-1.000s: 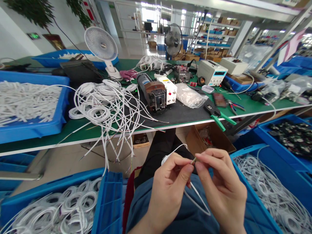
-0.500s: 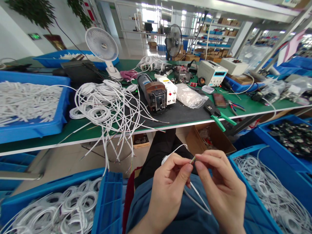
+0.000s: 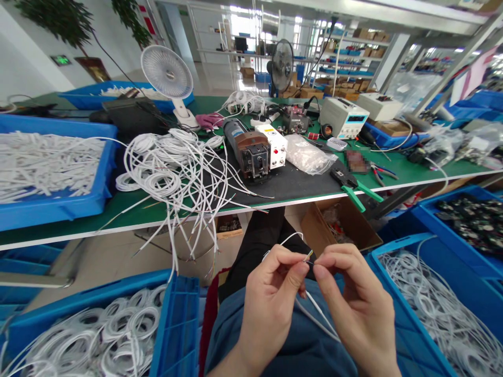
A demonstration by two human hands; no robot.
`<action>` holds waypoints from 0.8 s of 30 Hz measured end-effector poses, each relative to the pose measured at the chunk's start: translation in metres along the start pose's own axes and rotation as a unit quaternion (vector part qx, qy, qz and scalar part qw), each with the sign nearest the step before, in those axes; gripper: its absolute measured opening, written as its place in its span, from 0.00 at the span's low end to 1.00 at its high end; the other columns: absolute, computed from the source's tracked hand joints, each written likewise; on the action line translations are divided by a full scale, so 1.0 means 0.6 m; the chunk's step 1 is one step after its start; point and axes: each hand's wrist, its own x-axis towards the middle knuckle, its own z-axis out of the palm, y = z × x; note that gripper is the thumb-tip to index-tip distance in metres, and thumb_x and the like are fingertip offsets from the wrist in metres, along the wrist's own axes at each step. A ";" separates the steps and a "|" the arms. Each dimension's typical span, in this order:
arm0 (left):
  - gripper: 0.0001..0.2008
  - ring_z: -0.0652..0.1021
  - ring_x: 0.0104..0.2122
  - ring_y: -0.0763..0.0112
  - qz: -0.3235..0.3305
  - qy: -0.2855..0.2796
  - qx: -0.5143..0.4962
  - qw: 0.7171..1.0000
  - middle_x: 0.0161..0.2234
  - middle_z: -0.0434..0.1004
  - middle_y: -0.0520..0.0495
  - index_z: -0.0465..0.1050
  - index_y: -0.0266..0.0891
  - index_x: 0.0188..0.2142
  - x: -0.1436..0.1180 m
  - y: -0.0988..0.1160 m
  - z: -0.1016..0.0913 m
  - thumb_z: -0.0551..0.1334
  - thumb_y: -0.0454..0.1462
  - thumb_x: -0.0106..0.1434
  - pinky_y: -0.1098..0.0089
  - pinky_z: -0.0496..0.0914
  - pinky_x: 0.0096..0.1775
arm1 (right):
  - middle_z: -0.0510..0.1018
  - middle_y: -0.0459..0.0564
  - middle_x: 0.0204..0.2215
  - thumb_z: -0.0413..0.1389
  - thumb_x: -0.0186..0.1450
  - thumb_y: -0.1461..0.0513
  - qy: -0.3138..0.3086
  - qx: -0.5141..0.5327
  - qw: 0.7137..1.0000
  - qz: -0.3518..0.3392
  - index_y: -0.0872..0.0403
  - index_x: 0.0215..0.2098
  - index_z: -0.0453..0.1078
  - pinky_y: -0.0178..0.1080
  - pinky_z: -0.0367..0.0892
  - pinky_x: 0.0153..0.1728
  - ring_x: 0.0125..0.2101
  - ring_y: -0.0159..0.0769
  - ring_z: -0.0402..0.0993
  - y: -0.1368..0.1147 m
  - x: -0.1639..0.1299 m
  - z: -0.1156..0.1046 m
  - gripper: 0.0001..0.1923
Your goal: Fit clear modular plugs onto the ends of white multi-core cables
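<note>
the stripped end of a thin white cable (image 3: 314,309) sits pinched between my fingertips, low in the middle of the scene over my lap. my left hand (image 3: 271,303) is closed on the cable just behind the bare tip; my right hand (image 3: 353,309) nips the tip itself, thumb to forefinger. blue bins of coiled cable (image 3: 118,335) flank me, and the green tabletop (image 3: 401,173) beyond carries a tangle of white wires (image 3: 176,167) and a small machine (image 3: 251,152).

White cable (image 3: 314,314), blue crates (image 3: 176,324), green bench (image 3: 408,170), green-handled pliers (image 3: 356,188).
</note>
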 end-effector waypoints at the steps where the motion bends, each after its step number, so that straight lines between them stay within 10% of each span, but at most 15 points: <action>1: 0.07 0.76 0.28 0.73 0.006 0.002 0.005 1.000 0.34 0.75 0.50 0.80 0.39 0.40 -0.001 0.000 0.001 0.69 0.40 0.74 0.72 0.73 0.32 | 0.75 0.49 0.45 0.62 0.74 0.68 0.010 -0.009 1.000 -0.007 0.47 0.48 0.76 0.41 0.71 0.40 0.43 0.38 0.75 0.000 0.000 0.000 0.09; 6: 0.03 0.77 0.29 0.73 0.050 0.011 0.034 0.998 0.35 0.75 0.50 0.82 0.40 0.41 -0.005 -0.001 0.003 0.69 0.36 0.74 0.73 0.73 0.32 | 0.73 0.53 0.54 0.63 0.73 0.70 0.045 -0.098 0.991 -0.080 0.44 0.59 0.78 0.45 0.72 0.42 0.48 0.41 0.74 -0.003 -0.001 0.002 0.21; 24: 0.05 0.77 0.30 0.72 0.060 0.020 0.075 0.995 0.34 0.75 0.50 0.81 0.40 0.40 -0.005 -0.003 0.001 0.68 0.37 0.74 0.72 0.72 0.33 | 0.76 0.52 0.49 0.63 0.72 0.71 0.036 -0.076 0.993 -0.078 0.46 0.53 0.79 0.45 0.74 0.43 0.48 0.43 0.77 -0.004 -0.004 0.000 0.17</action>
